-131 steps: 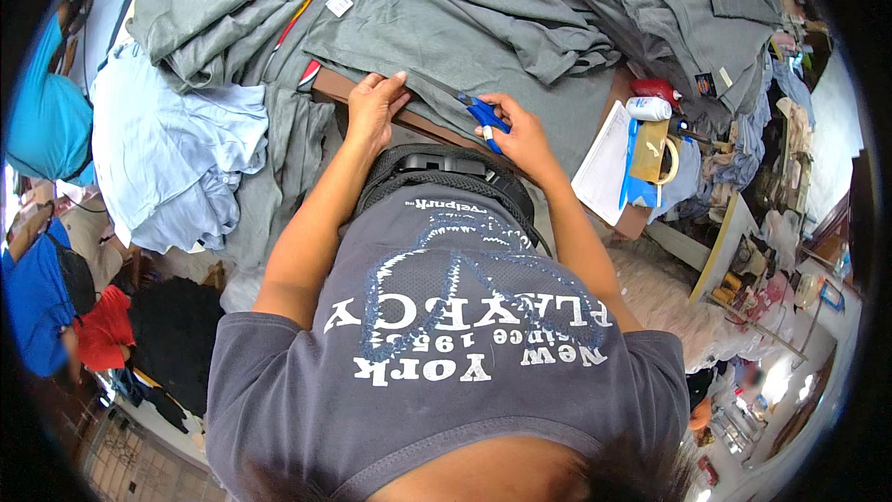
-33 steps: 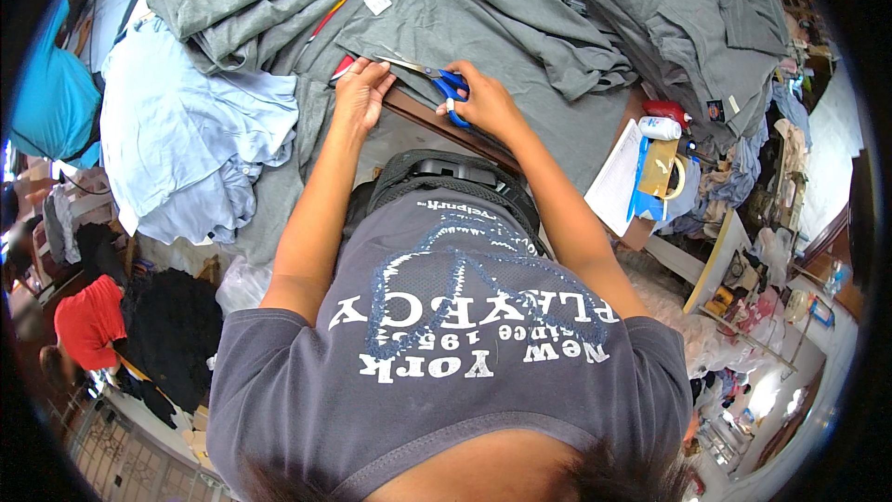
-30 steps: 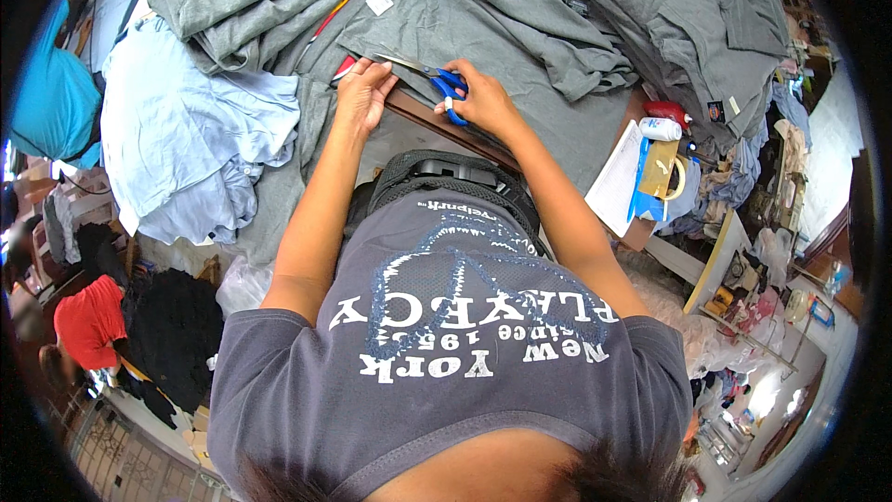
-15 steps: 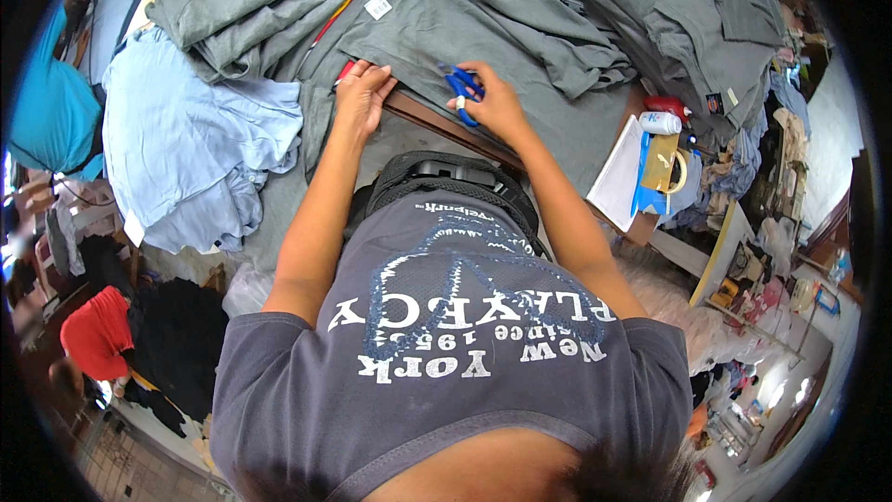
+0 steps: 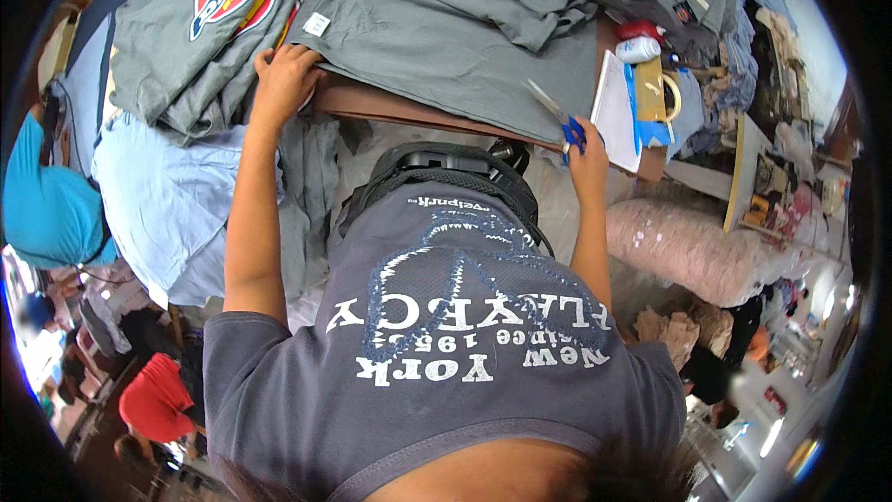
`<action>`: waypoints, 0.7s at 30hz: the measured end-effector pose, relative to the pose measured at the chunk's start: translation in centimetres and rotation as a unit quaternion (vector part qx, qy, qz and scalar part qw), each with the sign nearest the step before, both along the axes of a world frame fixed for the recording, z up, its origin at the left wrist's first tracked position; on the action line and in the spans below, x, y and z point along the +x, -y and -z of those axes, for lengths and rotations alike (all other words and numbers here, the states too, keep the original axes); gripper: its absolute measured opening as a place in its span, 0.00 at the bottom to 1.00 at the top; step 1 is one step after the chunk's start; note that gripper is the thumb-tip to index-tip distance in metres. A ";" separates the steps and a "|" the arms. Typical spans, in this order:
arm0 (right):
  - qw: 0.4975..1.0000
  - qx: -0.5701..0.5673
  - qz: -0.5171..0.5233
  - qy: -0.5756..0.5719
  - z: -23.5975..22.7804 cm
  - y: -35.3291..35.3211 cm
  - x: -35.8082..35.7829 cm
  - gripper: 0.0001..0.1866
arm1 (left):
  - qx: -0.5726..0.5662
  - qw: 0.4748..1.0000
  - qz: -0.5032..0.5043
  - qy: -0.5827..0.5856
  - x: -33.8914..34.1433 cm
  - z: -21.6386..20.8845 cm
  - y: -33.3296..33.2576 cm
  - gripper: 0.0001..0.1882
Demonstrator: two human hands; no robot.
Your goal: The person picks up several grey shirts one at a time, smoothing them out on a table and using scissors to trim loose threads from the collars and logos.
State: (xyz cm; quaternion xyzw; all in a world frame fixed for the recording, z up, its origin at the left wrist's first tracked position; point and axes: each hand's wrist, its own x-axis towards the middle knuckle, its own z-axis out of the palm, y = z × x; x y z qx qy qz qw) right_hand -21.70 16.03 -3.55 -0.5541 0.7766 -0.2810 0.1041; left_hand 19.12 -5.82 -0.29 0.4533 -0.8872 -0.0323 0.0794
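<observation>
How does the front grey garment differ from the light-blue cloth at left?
Colour: the grey garment is darker than the light-blue cloth.
Lay: the grey garment's near part lies flat on the brown table; the light-blue cloth drapes loosely.
Contact: the left hand is at the grey garment's edge; neither hand is on the light-blue cloth.
Both: creased fabric.

The one view comes from the left of two fisheye cameras worn side by side on the person's head, looking steeply down over the near side of the table (image 5: 372,104). It is upright and unmirrored, its top pointing away across the table. The dark shirt (image 5: 446,409) on this side of the table is closest to the lens; the grey garment (image 5: 446,51) on the table sits farther off. Surroundings left and right of the table curve toward a round black rim.
</observation>
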 end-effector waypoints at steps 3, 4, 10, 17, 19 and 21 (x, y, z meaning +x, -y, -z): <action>1.000 -0.010 0.020 0.004 0.3 2.3 -0.7 0.18 | 0.039 0.999 0.007 -0.001 -0.9 -0.7 3.0 0.14; 0.999 -0.008 0.042 0.020 0.1 3.2 -1.0 0.18 | 0.047 0.999 0.002 -0.002 -1.4 -0.8 3.8 0.17; 0.963 -0.089 0.162 0.198 3.4 5.4 -4.7 0.20 | 0.028 0.996 -0.069 0.057 -4.1 0.1 6.3 0.24; 0.936 -0.223 0.133 0.239 3.8 3.8 -4.9 0.20 | 0.007 0.998 -0.048 0.043 -3.7 0.6 5.3 0.21; 0.936 -0.230 0.144 0.226 3.3 2.3 -5.3 0.23 | -0.091 0.996 -0.019 -0.016 -4.1 0.9 3.7 0.23; 0.966 -0.150 0.208 0.037 3.0 0.6 -6.4 0.24 | -0.122 0.992 -0.019 -0.022 -5.5 0.7 1.7 0.29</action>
